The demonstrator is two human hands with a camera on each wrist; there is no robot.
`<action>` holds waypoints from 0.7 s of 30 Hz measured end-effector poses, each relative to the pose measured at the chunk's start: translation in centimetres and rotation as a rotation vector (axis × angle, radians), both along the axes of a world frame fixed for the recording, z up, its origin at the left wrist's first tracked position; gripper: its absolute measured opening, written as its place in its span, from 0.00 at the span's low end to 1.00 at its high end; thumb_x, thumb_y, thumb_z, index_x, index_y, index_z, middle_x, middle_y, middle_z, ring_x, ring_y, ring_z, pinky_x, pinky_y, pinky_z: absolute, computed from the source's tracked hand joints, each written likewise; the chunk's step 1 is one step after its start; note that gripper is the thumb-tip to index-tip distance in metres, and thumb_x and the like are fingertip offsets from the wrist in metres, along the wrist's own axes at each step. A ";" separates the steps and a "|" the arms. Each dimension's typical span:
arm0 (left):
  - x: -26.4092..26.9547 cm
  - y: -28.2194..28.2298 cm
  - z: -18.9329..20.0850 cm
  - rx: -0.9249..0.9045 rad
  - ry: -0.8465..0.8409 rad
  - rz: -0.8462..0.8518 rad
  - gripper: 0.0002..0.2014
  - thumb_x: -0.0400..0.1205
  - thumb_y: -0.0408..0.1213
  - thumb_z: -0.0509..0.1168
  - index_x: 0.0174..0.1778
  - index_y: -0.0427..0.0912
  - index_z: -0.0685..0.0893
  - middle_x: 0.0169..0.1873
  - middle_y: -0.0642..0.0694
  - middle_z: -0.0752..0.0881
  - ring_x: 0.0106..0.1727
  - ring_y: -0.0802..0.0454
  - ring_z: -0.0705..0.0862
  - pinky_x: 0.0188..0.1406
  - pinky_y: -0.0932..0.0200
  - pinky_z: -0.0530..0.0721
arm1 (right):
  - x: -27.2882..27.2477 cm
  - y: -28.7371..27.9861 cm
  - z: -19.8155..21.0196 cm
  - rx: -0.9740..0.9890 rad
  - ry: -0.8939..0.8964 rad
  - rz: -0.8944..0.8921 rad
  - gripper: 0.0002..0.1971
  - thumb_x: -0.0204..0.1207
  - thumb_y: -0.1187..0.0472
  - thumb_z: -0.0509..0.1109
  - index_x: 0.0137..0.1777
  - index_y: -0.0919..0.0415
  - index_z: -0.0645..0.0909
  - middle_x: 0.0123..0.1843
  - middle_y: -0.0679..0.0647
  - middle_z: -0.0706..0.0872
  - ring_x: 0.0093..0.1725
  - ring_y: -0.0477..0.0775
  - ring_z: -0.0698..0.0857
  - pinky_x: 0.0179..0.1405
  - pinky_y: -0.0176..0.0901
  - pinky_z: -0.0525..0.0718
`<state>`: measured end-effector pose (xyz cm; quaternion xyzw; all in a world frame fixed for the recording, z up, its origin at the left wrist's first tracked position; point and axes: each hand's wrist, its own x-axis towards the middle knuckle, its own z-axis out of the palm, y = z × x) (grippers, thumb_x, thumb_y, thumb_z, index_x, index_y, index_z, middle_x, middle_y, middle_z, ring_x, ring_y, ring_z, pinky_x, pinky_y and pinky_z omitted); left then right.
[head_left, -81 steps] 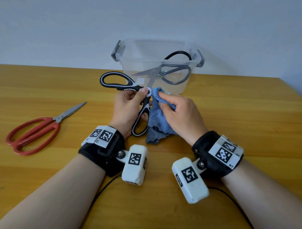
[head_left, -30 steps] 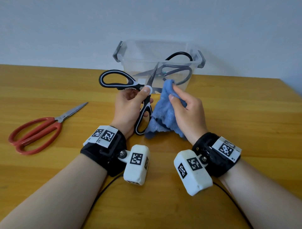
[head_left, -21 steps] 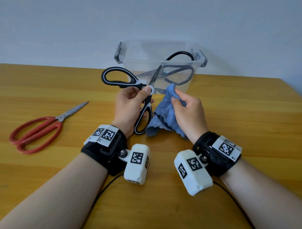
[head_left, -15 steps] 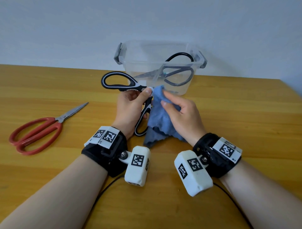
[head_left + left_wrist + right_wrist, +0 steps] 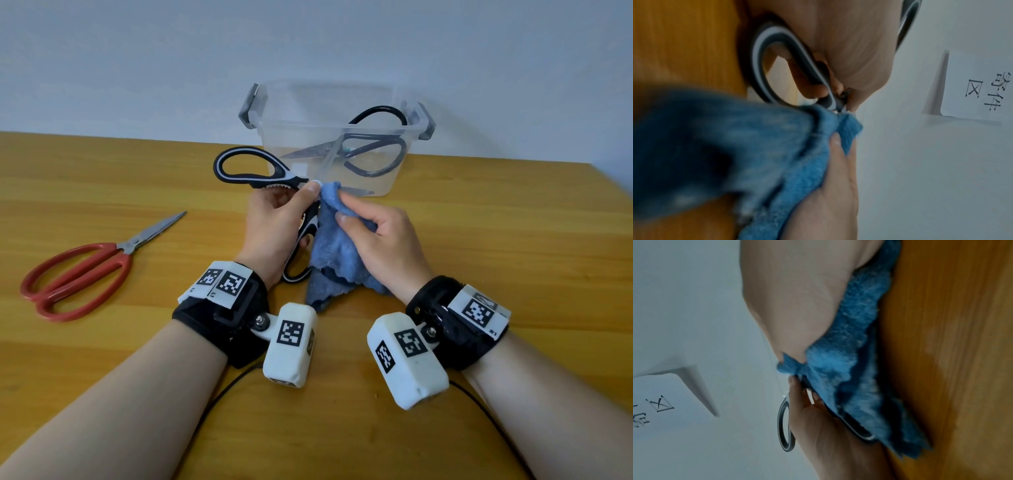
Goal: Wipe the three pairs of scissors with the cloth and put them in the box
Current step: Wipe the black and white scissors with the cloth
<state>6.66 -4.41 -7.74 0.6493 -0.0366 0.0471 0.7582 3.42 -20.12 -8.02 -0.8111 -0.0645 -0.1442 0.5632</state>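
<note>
My left hand point(image 5: 277, 219) grips the black-and-white scissors point(image 5: 250, 166) near the pivot, handles spread open, thumb on the joint. My right hand point(image 5: 373, 233) pinches the blue cloth point(image 5: 334, 250) against the blades just past the pivot; the cloth hides most of one blade and hangs to the table. In the left wrist view the scissors' lower handle loop point(image 5: 764, 65) sits above the cloth point(image 5: 725, 146). The right wrist view shows the cloth point(image 5: 855, 366) bunched under my fingers. Black-handled scissors point(image 5: 370, 150) lie in the clear plastic box point(image 5: 274, 144) behind. Red-handled scissors point(image 5: 78, 274) lie on the table at the left.
The wooden table point(image 5: 513, 240) stretches to both sides, with a pale wall close behind the box. The box has grey latches point(image 5: 251, 106) at both ends. A black cable point(image 5: 219, 397) trails from my wrists toward the front edge.
My right hand slid the cloth back down the blade from near its tip to the pivot. The scissors tilted slightly in my left hand. The red scissors and box did not move.
</note>
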 end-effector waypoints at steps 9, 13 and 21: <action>0.1 0.1 0.2 -0.057 0.029 -0.006 0.10 0.88 0.36 0.68 0.48 0.31 0.83 0.32 0.36 0.84 0.21 0.53 0.77 0.15 0.63 0.68 | 0.3 0.2 -0.6 -0.021 0.005 -0.129 0.17 0.84 0.60 0.68 0.70 0.45 0.85 0.59 0.25 0.84 0.63 0.33 0.85 0.69 0.41 0.83; 0.2 0.0 -0.1 -0.017 0.017 0.016 0.08 0.87 0.37 0.70 0.47 0.35 0.84 0.33 0.41 0.85 0.30 0.52 0.84 0.15 0.63 0.70 | 0.3 -0.2 -0.4 0.076 -0.016 -0.139 0.18 0.85 0.64 0.68 0.74 0.56 0.82 0.67 0.38 0.85 0.54 0.20 0.81 0.59 0.23 0.79; -0.1 0.0 0.0 -0.032 -0.036 -0.064 0.08 0.89 0.34 0.66 0.47 0.35 0.85 0.32 0.40 0.83 0.28 0.47 0.79 0.15 0.63 0.69 | 0.1 0.3 -0.4 -0.046 -0.029 -0.057 0.18 0.85 0.62 0.69 0.73 0.51 0.84 0.56 0.25 0.84 0.57 0.38 0.89 0.64 0.50 0.88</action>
